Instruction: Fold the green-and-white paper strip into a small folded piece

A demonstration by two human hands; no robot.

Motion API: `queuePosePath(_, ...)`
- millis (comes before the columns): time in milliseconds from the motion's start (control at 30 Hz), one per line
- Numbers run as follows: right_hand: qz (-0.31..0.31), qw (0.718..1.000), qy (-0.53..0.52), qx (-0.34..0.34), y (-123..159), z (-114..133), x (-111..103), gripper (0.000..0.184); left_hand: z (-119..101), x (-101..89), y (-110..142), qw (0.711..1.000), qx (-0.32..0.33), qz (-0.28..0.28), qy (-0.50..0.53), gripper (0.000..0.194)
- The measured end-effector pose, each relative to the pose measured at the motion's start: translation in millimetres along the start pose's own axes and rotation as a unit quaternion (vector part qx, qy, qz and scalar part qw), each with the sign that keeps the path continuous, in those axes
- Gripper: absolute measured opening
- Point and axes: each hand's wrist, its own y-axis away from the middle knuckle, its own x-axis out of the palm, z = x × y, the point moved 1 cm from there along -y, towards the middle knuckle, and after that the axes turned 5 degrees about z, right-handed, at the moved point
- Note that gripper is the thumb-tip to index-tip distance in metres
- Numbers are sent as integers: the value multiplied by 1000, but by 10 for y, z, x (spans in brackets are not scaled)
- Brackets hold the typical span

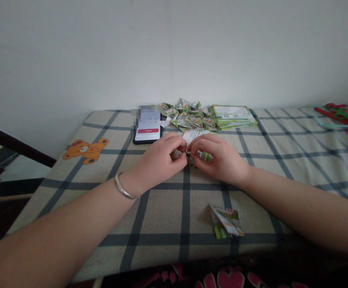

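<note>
My left hand (158,158) and my right hand (218,158) meet at the middle of the checked cloth, both pinched on a small folded piece of printed green-and-white paper (195,138). The paper sticks up between the fingertips and is partly hidden by them. A silver bangle (123,189) circles my left wrist. Another folded paper piece (226,222) lies flat on the cloth nearer to me, below my right hand.
Behind my hands lie a heap of folded paper pieces (186,116), a stack of flat green leaflets (233,116) and a phone (147,127) with its screen lit. Coloured cords (344,118) sit at the far right. The cloth (167,216) bears a bear print (85,150).
</note>
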Motion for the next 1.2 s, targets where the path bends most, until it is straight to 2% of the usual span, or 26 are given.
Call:
queuePosePath(333, -3, 1000, -12, 5, -13, -14, -9, 10, 27, 0, -12, 999, -34, -14, 25, 12)
queuePosePath(667, 4, 998, -62, 9, -1, -50, 44, 10, -18, 11, -10, 999, -17, -4, 31, 7)
queuePosePath(933, 4, 998, -62, 9, -12, -32, 28, 9, 0, 15, -11, 999, -31, -8, 40, 3)
queuePosePath(1200, -36, 997, -57, 25, -5, -19, 4, 11, 24, 28, -10, 999, -30, -27, 35, 3)
